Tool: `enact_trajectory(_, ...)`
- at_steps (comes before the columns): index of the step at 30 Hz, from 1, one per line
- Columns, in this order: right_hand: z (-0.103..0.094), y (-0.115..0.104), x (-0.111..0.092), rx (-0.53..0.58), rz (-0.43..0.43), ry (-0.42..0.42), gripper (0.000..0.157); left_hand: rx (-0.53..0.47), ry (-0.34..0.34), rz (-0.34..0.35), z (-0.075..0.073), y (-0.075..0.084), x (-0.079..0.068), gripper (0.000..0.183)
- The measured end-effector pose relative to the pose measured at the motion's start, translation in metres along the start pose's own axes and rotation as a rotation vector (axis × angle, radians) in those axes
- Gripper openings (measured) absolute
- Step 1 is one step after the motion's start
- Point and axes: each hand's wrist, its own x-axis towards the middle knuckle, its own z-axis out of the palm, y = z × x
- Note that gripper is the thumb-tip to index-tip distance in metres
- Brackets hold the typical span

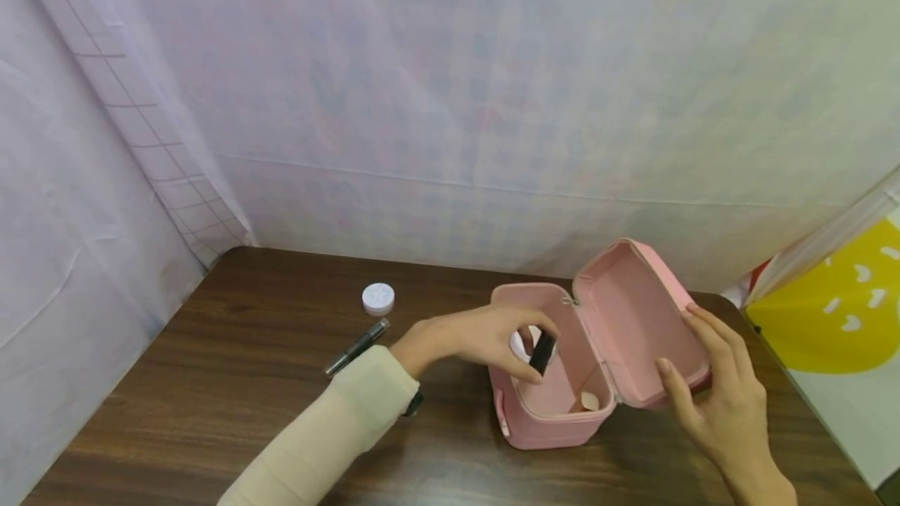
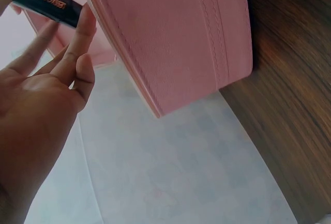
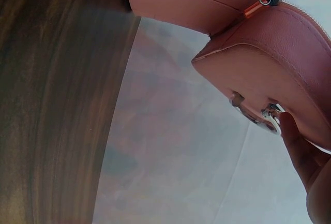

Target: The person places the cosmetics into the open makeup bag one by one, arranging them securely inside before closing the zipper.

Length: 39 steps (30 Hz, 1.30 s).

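Observation:
A pink zippered cosmetic case [image 1: 541, 432] stands on the table with its lid [image 1: 636, 326] swung back to the right. Over its opening, my left hand [image 1: 488, 338] pinches a small black lipstick tube [image 1: 541, 351] between thumb and fingers. Lettering shows on the lipstick [image 2: 49, 0] in the left wrist view. My right hand [image 1: 731, 404] holds the lid by its outer edge, and one finger [image 3: 296, 141] touches it near a metal zipper pull in the right wrist view. Inside the case are a white round item [image 1: 520, 346], partly hidden by the left hand, and a small beige piece [image 1: 589, 400].
To the left of the case, a white round container [image 1: 378, 299] sits on the dark wooden table [image 1: 211, 381]. A dark pen-like tube [image 1: 357, 347] lies beside the left forearm. Pale curtains [image 1: 450, 139] hang behind the table, and a yellow patterned sheet [image 1: 830, 303] is at the right.

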Motion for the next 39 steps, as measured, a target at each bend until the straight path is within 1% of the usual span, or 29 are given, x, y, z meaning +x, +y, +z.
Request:
enact_trajectory(3, 0.000, 0.001, 0.000, -0.003, 0.001, -0.001, 0.065, 0.006, -0.021, -0.045, 0.003, 0.001, 0.004, 0.054)
enact_trajectory(5, 0.000, 0.001, -0.001, 0.000, 0.002, 0.001, 0.064, 0.017, -0.040, -0.056, 0.004, 0.001, 0.008, 0.053)
enact_trajectory(15, 0.000, 0.003, -0.002, -0.003, 0.007, -0.014, 0.065, 0.035, -0.141, -0.088, 0.012, 0.002, 0.022, 0.049)
enact_trajectory(19, 0.000, 0.003, -0.002, -0.002, 0.009, -0.018, 0.065, 0.044, -0.159, -0.086, 0.016, 0.000, 0.027, 0.045)
enact_trajectory(22, 0.000, 0.003, -0.001, 0.000, 0.011, -0.021, 0.065, 0.105, -0.146, -0.102, 0.019, -0.001, 0.030, 0.047)
enact_trajectory(26, -0.001, 0.002, -0.001, 0.000, 0.016, -0.024, 0.064, 0.258, -0.133, -0.129, 0.023, -0.001, 0.033, 0.050)
enact_trajectory(29, -0.001, 0.002, -0.001, 0.001, 0.015, -0.023, 0.065, 0.366, -0.132, -0.148, 0.026, 0.001, 0.034, 0.048)
enact_trajectory(35, -0.001, 0.003, -0.001, 0.000, 0.011, -0.021, 0.065, 0.537, -0.101, -0.255, 0.034, 0.004, 0.035, 0.045)
enact_trajectory(39, 0.000, 0.002, -0.001, -0.001, 0.010, -0.022, 0.065, 0.589, -0.089, -0.323, 0.038, 0.006, 0.035, 0.044)
